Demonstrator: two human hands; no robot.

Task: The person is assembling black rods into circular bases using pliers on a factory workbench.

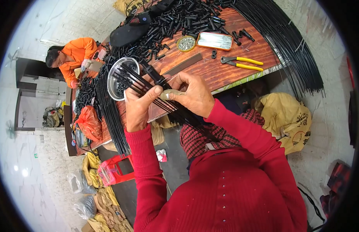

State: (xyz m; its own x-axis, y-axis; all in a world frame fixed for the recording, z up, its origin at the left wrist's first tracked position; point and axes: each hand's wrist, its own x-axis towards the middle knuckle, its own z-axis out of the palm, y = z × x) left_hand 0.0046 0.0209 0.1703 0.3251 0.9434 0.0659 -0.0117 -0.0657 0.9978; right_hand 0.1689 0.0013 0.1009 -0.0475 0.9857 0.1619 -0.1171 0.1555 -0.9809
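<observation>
In front of my chest, my left hand is closed round a bundle of thin black rods, its thumb pressed on top. The rods run from above the metal bowl down toward my lap. Close beside it, my right hand pinches at a black tubular fitting where the rods meet it. A beige cover wraps the right thumb. Behind the left fingertips a metal bowl holds small dark rings. My fingers partly hide the joint between rods and fitting.
Yellow-handled cutters, a tray of metal pins and a round dish lie on the wooden table. Black fittings pile at the back; long black rods hang over the right edge. A co-worker in orange works at the far left.
</observation>
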